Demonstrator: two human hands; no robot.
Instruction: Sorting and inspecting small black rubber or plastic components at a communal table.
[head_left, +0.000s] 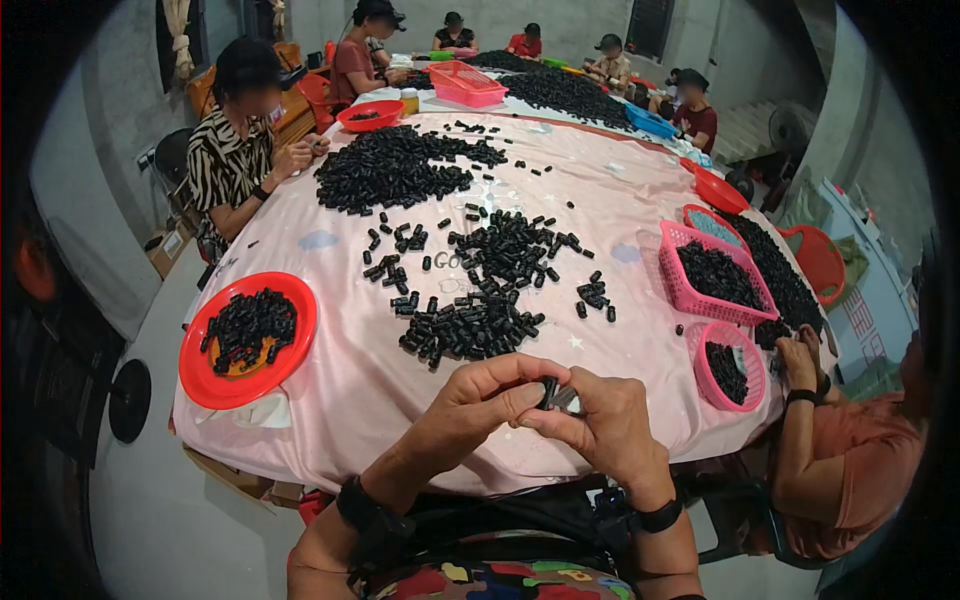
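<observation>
Both my hands meet just above the near edge of the table. My left hand [465,405] is closed, thumb and fingers pinching a small black cylindrical piece [547,391]. Against it, my right hand [610,415] is closed on a small greyish, shiny piece [568,402], partly hidden by the fingers. Whether the two pieces are joined I cannot tell. Just beyond my hands lies a loose heap of short black cylinders [470,328], with another cluster [510,245] farther back.
A red plate [190,355] of black parts stands at left. Pink baskets [672,275] of black parts stand at right, near a co-worker's hands [800,360]. A larger black pile [390,170] lies beyond on the pink tablecloth [620,380]. Several people sit around the tables.
</observation>
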